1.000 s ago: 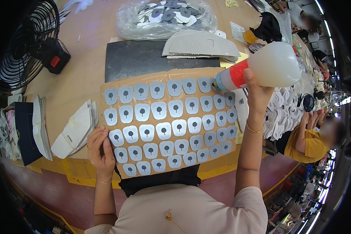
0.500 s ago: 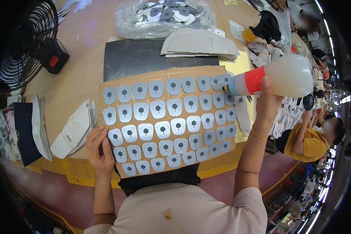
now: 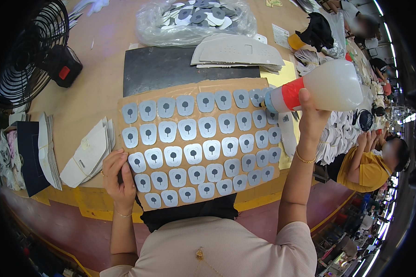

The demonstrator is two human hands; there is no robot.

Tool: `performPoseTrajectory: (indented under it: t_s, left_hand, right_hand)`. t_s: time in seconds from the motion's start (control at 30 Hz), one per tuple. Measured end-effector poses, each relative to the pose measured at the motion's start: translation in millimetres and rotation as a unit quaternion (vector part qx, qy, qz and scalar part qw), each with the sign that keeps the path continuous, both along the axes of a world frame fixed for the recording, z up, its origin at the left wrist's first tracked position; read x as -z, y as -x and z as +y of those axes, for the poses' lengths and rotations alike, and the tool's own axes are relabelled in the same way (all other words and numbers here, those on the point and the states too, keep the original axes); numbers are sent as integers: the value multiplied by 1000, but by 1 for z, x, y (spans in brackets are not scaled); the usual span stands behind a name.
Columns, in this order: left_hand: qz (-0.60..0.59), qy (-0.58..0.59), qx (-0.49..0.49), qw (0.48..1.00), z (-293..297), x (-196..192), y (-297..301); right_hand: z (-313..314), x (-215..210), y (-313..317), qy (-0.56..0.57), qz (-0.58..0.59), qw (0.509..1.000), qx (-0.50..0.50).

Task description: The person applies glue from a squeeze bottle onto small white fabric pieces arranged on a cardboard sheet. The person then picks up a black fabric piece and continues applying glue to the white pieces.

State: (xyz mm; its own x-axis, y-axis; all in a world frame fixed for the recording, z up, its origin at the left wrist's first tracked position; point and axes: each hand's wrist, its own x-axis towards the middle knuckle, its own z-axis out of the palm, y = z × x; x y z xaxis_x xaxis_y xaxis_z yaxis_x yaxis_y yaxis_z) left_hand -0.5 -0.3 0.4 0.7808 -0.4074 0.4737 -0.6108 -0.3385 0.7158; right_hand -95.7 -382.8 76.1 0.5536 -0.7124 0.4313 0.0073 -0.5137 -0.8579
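Head view: the person's right hand [image 3: 313, 115] wraps around a translucent squeeze bottle [image 3: 335, 85] of whitish liquid, its thumb across a red band. The bottle is tipped nearly onto its side, its light-blue neck [image 3: 269, 101] and dark tip pointing left over the far right corner of a brown cardboard sheet [image 3: 222, 86]. Whether the tip touches a patch there cannot be told. The left hand [image 3: 119, 177] rests at the sheet's left edge, fingers bent and close together, thumb apart from them; whether they pinch the edge cannot be told.

Five rows of rounded grey patches [image 3: 187, 130], each bearing a darker tree-like mark, cover the cardboard, which lies in front of the person's torso, tilted slightly up to the right. Beyond it, a black mat [image 3: 152, 69] lies on the tan table [image 3: 101, 55], partly under a stack of pale, perforated curved panels [image 3: 235, 51]. Behind these sits a clear plastic bag [image 3: 148, 32] of loose grey and white pieces [image 3: 198, 17]. Left of the sheet are a bound bundle of off-white panels [image 3: 88, 154] and a black fan [image 3: 32, 55]. Farther right, a co-worker in a yellow top [image 3: 363, 168] sits near piled white pieces [image 3: 339, 138].
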Motion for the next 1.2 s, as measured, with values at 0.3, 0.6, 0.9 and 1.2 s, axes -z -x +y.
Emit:
performPoseTrajectory:
  t_s: [0.3,0.6,0.9,1.2]
  left_hand:
    - [5,9,3,1000,0,0,0]
    - [7,12,6,1000,1,1,0]
    - [0,-9,-5,1000,2,1,2]
    - [-11,-28,-15,999,-1,1,2]
  right_hand:
    - [-19,4,7,-160,-155,975,-24]
    - [-42,-66,60,-618,-448,552,-336]
    - [-38,-30,86,-243,-310,916,72]
    - [-18,10,54,36,-24,993,106]
